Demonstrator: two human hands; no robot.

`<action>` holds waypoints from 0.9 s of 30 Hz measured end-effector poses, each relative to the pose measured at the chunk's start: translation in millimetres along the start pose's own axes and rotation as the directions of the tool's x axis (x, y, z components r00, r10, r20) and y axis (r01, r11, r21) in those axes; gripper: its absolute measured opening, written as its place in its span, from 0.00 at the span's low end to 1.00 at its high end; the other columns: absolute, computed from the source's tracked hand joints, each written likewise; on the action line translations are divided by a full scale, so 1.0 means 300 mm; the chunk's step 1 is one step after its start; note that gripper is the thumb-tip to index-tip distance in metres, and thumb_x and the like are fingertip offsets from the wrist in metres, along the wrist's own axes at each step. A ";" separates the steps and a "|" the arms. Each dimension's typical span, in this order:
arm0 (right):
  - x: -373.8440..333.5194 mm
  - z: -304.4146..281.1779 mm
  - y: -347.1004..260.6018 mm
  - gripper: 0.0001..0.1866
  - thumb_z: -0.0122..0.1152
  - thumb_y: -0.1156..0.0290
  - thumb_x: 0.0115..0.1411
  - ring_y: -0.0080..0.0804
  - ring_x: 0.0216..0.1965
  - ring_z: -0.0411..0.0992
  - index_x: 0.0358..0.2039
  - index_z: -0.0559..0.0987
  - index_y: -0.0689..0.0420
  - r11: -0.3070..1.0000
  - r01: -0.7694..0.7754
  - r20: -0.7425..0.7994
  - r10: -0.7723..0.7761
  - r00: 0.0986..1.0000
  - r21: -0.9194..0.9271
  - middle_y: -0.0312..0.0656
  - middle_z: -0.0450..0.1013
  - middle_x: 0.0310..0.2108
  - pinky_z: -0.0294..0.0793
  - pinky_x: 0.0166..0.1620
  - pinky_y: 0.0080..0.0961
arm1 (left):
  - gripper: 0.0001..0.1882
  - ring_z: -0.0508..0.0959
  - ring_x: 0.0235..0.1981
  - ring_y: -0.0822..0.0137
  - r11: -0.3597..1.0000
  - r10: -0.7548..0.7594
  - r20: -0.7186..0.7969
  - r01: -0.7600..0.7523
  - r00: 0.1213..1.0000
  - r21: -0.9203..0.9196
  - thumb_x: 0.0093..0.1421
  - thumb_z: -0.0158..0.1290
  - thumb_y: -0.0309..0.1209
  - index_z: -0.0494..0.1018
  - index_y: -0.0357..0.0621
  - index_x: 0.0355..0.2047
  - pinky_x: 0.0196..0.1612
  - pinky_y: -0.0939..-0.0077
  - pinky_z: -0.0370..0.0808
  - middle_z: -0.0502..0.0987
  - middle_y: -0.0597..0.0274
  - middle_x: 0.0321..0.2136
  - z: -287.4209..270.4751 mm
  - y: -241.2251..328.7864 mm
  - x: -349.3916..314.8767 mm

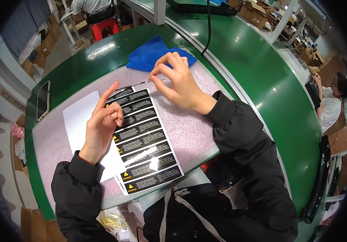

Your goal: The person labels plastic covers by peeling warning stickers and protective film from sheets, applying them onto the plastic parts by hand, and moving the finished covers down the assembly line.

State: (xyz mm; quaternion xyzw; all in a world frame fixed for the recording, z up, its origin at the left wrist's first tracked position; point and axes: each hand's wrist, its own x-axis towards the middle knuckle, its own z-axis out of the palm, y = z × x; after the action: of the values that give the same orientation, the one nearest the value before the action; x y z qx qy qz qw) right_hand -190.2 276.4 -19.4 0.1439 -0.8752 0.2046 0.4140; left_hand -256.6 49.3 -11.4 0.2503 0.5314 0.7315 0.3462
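Note:
A sheet of black warning labels (143, 133) with yellow triangles lies on a pink foam mat (189, 133). White paper (80, 121) lies beside it, partly under my left hand. My left hand (103, 121) is over the border between the two, index finger stretched out and the others loosely curled, with nothing visible in it. My right hand (177, 82) is above the sheet's far right corner, thumb and fingers brought together in a pinch. Something thin and small shows at its fingertips, too fine to name. A thin dark strip (131, 85) lies along the sheet's far edge.
A blue cloth (143, 56) lies behind my right hand. At the left edge of the green table (96, 52) rests a phone (43, 101). A metal rail (230, 80) and hanging black cable (209, 28) run on the right. Another person (330, 101) sits at far right.

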 end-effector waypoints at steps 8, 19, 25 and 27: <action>0.002 -0.001 -0.001 0.03 0.58 0.71 0.52 0.32 0.35 0.60 0.26 0.75 0.55 1.000 0.009 0.013 -0.009 1.000 0.018 0.37 0.65 0.32 0.53 0.39 0.28 | 0.34 0.64 0.23 0.76 1.000 -0.013 0.000 0.013 1.000 0.016 0.56 0.41 0.35 0.48 0.42 0.63 0.34 0.85 0.61 0.64 0.69 0.19 0.004 0.004 0.000; 0.002 -0.001 0.000 0.03 0.58 0.71 0.52 0.30 0.33 0.61 0.26 0.75 0.56 1.000 -0.002 0.033 0.002 0.999 0.025 0.36 0.65 0.31 0.53 0.38 0.28 | 0.31 0.64 0.26 0.76 1.000 -0.012 0.037 0.012 0.999 0.026 0.57 0.42 0.37 0.54 0.41 0.60 0.36 0.84 0.62 0.64 0.67 0.23 -0.010 -0.005 -0.001; 0.000 -0.001 -0.001 0.03 0.58 0.72 0.52 0.31 0.33 0.61 0.26 0.75 0.56 1.000 0.011 0.041 -0.012 0.999 0.028 0.36 0.65 0.30 0.53 0.37 0.28 | 0.30 0.64 0.25 0.76 0.999 -0.006 0.038 0.005 0.999 0.035 0.57 0.42 0.38 0.55 0.40 0.60 0.36 0.85 0.61 0.64 0.67 0.23 -0.012 -0.004 -0.002; 0.001 0.000 -0.001 0.03 0.58 0.72 0.52 0.31 0.33 0.61 0.26 0.75 0.56 0.999 0.010 0.021 -0.011 1.000 0.035 0.36 0.65 0.30 0.54 0.37 0.28 | 0.30 0.64 0.25 0.76 0.999 -0.012 0.040 0.011 0.999 0.035 0.57 0.42 0.38 0.55 0.40 0.60 0.36 0.85 0.61 0.64 0.67 0.23 -0.011 -0.003 0.000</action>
State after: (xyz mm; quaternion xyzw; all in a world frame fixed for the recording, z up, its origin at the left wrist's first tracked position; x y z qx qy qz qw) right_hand -190.1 276.0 -18.9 0.1580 -0.8750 0.2163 0.4033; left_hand -258.7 47.6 -13.3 0.2678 0.5383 0.7150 0.3568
